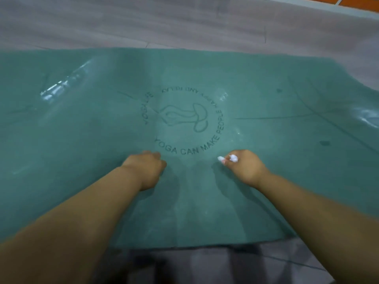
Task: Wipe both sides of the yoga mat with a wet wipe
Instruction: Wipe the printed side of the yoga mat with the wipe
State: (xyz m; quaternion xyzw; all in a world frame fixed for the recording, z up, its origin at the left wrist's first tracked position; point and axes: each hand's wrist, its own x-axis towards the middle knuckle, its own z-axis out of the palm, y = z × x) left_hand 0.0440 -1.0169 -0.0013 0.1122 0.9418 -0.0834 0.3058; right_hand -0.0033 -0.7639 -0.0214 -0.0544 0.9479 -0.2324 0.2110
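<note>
A teal yoga mat (266, 181) lies spread across a pale wood-grain floor (184, 23), filling most of the head view. Near its middle sits a round printed emblem (183, 121) ringed with lettering that includes "YOGA CAN MAKE PEOPLE". Just below the emblem, the left hand (146, 169) rests curled on the mat. The right hand (245, 167) is closed around a crumpled white wet wipe (232, 158), which seems to press on the mat, though blur makes contact uncertain. Glossy streaks (59, 87) shine at far left.
</note>
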